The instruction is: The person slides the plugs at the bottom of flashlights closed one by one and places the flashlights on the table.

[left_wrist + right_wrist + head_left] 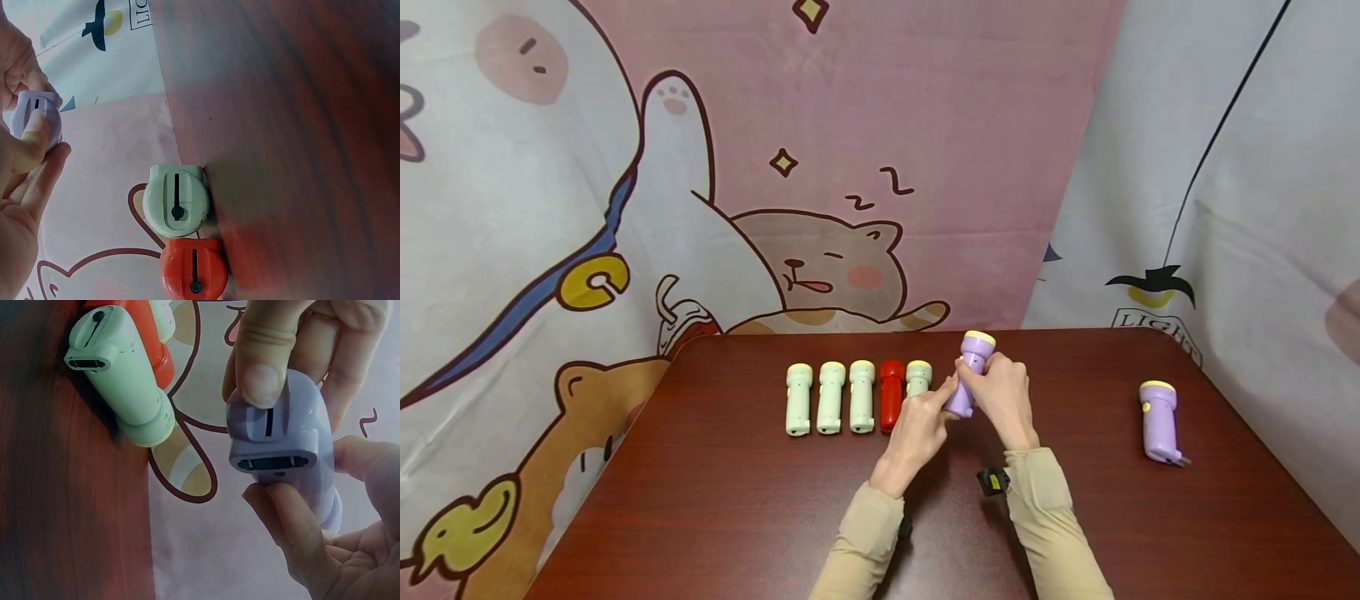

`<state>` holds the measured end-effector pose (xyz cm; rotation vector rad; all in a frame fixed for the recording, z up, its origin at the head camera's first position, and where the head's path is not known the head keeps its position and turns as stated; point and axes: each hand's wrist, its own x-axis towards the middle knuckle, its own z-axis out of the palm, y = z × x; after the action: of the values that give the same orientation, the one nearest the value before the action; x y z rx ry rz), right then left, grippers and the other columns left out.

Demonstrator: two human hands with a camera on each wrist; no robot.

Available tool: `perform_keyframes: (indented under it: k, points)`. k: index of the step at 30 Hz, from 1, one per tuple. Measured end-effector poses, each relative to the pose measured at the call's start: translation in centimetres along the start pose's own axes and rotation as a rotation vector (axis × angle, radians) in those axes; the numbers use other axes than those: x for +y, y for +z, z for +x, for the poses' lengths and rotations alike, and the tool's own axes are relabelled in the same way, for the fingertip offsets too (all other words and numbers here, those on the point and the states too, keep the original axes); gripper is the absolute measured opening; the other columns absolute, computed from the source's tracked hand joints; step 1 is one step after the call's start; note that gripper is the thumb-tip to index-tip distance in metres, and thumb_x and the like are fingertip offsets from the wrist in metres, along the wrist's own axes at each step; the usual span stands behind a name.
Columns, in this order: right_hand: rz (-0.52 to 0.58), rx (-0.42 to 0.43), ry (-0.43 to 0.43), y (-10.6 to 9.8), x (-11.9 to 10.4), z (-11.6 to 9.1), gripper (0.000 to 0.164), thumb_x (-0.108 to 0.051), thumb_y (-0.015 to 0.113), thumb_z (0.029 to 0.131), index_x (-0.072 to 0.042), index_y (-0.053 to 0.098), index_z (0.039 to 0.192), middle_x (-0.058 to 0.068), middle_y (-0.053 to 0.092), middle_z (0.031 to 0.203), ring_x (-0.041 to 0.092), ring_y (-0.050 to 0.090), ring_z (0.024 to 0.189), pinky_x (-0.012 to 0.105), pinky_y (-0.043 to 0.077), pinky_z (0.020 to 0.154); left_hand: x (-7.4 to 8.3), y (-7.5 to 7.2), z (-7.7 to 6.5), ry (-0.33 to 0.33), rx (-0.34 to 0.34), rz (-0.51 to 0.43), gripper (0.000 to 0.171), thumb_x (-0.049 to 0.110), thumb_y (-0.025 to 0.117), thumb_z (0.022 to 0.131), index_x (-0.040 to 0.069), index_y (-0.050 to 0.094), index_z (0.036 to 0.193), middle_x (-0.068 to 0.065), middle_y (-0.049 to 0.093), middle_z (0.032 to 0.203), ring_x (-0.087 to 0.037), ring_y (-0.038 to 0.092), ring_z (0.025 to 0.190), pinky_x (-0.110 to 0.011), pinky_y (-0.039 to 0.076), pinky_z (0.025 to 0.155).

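Observation:
Both hands hold one purple flashlight [976, 357], raised above the far part of the table with its pale yellow head tilted up and away. My right hand [1003, 396] grips its body from the right. At the base end, my left hand [917, 429] pinches it, and the left thumb [261, 384] presses on the end beside a dark slot. A dark recess shows at that base in the right wrist view. Just left of the hands lies a pale green flashlight [918, 377], partly hidden by the left hand, with a red flashlight [891, 393] beside it.
Farther left in the row lie three more pale green flashlights [862, 397], heads away from me. A second purple flashlight [1161, 421] is at the right, metal prongs sticking out of its base. The dark brown table [760, 517] ends at a cartoon-printed cloth [970, 167].

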<state>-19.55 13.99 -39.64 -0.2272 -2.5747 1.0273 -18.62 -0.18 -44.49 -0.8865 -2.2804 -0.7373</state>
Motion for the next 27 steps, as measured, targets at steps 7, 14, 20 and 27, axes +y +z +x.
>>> perform_keyframes:
  k: [7, 14, 20, 27]
  points:
    - [-0.005, -0.001, 0.0, 0.3, 0.1, -0.1, 0.043, -0.04, 0.066, 0.084, -0.004, 0.052, 0.064, 0.003, 0.045, 0.054, 0.017, 0.046, 0.051, 0.026, 0.034, 0.043, -0.1, 0.0, -0.2, -0.004, -0.026, -0.014, 0.05, -0.002, 0.073, 0.076, 0.003, 0.061, 0.125, -0.013, 0.067, 0.117, -0.021, 0.07, 0.095, -0.024, 0.055, 0.078]
    - [-0.024, -0.009, 0.008, 0.7, 0.6, 0.0, 0.043, -0.042, 0.066, 0.083, -0.004, 0.054, 0.065, 0.004, 0.048, 0.055, 0.018, 0.047, 0.054, 0.027, 0.034, 0.045, -0.4, 0.0, -0.2, -0.016, -0.083, -0.039, 0.051, 0.011, 0.077, 0.077, 0.003, 0.062, 0.125, -0.012, 0.068, 0.118, -0.019, 0.068, 0.103, -0.024, 0.054, 0.083]
    - [-0.028, -0.038, 0.023, 1.1, 1.4, 0.0, 0.044, -0.041, 0.066, 0.083, -0.004, 0.054, 0.064, 0.001, 0.044, 0.053, 0.017, 0.044, 0.053, 0.027, 0.032, 0.045, -1.0, -0.3, 0.1, -0.058, -0.172, -0.078, 0.053, 0.019, 0.079, 0.073, 0.005, 0.064, 0.122, -0.008, 0.069, 0.117, -0.016, 0.067, 0.107, -0.024, 0.053, 0.088]
    - [-0.069, -0.047, 0.056, 1.2, 2.3, 0.2, 0.044, -0.042, 0.065, 0.083, -0.005, 0.053, 0.062, 0.003, 0.047, 0.054, 0.02, 0.047, 0.057, 0.029, 0.035, 0.047, -2.4, -0.9, 0.4, -0.239, -0.062, -0.037, 0.03, 0.016, 0.076, 0.079, 0.002, 0.072, 0.105, -0.01, 0.074, 0.1, -0.018, 0.072, 0.085, -0.025, 0.057, 0.072]
